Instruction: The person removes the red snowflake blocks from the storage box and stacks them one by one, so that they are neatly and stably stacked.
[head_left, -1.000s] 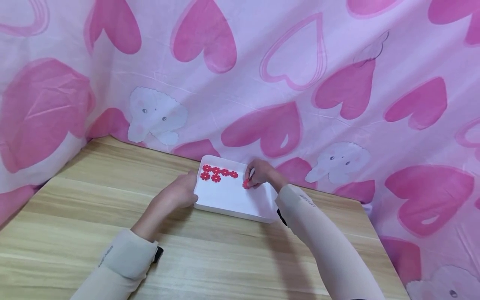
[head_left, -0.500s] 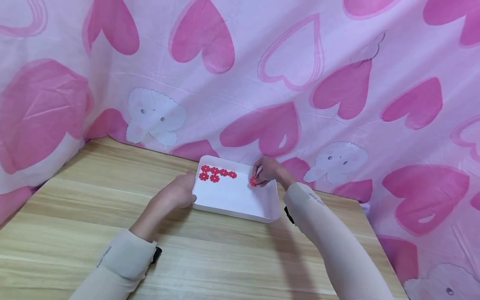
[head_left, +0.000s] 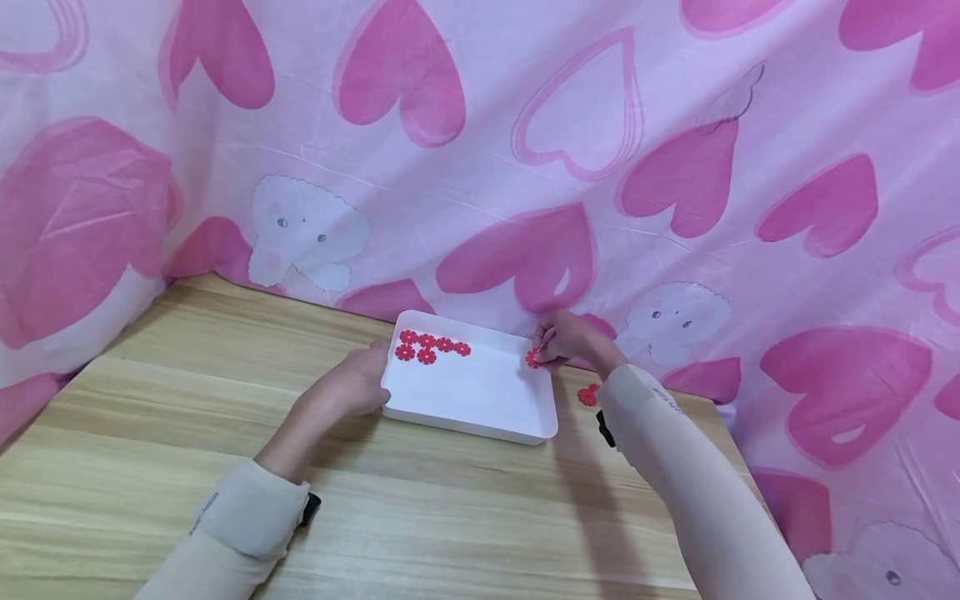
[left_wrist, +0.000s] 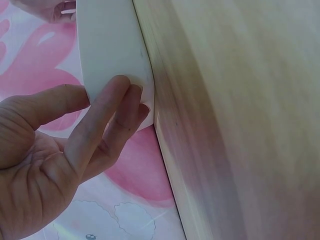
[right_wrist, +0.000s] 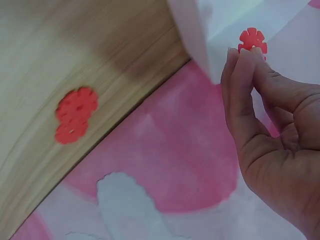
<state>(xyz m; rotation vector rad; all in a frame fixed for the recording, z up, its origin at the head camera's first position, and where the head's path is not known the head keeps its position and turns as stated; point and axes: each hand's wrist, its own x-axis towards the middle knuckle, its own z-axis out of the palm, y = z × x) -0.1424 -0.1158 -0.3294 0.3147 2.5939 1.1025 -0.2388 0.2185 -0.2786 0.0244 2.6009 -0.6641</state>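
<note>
A shallow white tray (head_left: pixel 468 396) sits near the back of the table, with several red flower-shaped discs (head_left: pixel 426 342) in its far left part. My left hand (head_left: pixel 358 382) holds the tray's left side; in the left wrist view its fingertips (left_wrist: pixel 121 82) lie against the outer wall. Over the tray's right end, my right hand (head_left: pixel 568 337) pinches one red flower-shaped disc (right_wrist: pixel 252 40) between thumb and fingers. The right wrist view shows this disc standing out past the fingertips, its lower part hidden by them.
More red discs (right_wrist: pixel 76 114) lie overlapping on the wooden table (head_left: pixel 420 508), right of the tray and beside the right sleeve. A pink heart-print cloth (head_left: pixel 480 192) hangs close behind the table's back edge.
My right hand has moved right with the pinched disc, from over the tray's right half to its right edge. The discs on the table have come into view. My left hand stays at the tray.
</note>
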